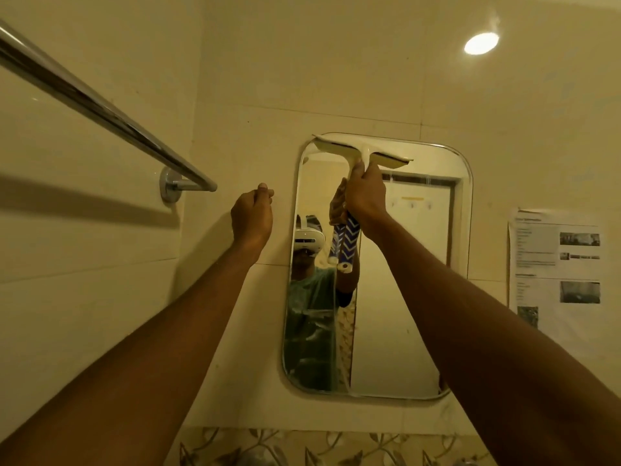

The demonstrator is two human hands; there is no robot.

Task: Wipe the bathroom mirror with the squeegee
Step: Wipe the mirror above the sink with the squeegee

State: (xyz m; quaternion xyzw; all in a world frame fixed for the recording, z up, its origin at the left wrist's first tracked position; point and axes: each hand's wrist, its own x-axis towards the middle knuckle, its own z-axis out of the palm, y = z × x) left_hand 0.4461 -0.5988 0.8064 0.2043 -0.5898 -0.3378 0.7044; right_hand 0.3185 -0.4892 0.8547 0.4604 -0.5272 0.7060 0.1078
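The right hand (364, 196) is wrapped tight round the squeegee (364, 151), its blade lying crosswise at the mirror (403, 314) top, glass stretching toward six o'clock; left hand (252, 218) loosely curled, empty, at nine o'clock.

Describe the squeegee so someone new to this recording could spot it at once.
Find the rounded mirror on the tiled wall. The squeegee lies across its top left corner, gripped by the right hand. It has a pale blade and a blue-and-white zigzag handle, unlike the chrome towel rail to the left.
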